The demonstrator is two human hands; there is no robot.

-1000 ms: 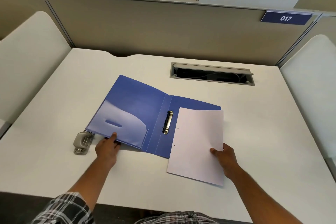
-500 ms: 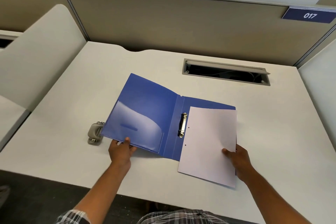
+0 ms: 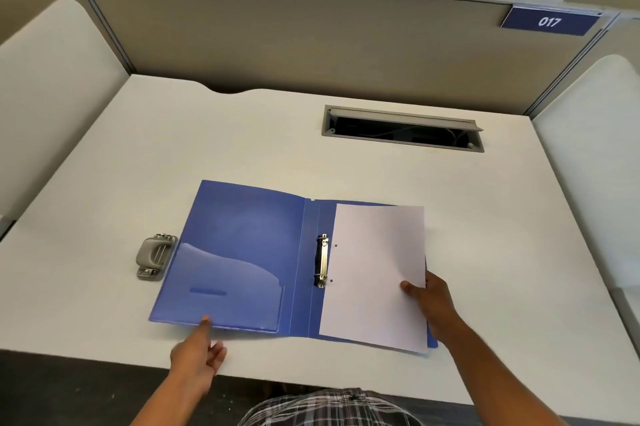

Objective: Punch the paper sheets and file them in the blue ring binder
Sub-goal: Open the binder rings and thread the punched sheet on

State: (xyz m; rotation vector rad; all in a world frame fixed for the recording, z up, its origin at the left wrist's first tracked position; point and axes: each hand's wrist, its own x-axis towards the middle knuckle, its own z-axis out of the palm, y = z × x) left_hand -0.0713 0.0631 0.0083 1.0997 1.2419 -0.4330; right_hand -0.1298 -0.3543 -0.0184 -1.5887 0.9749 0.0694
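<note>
The blue ring binder (image 3: pixel 242 245) lies open and flat on the white desk (image 3: pixel 242 135), its metal ring clip (image 3: pixel 322 260) beside the spine. White paper sheets (image 3: pixel 377 273) with two punched holes on their left edge lie over the binder's right half, the holes just right of the rings. My right hand (image 3: pixel 431 308) pinches the sheets at their lower right edge. My left hand (image 3: pixel 199 353) points one finger onto the front edge of the binder's left cover, holding nothing.
A grey hole punch (image 3: pixel 154 256) sits on the desk just left of the binder, touching its edge. An open cable tray slot (image 3: pixel 401 128) is at the back right. Beige partitions (image 3: pixel 294 38) wall the desk on three sides.
The binder and sheets now lie squarer to the desk edge. The sheets slid left so the holes sit by the rings. My left hand drew back, only a fingertip on the cover.
</note>
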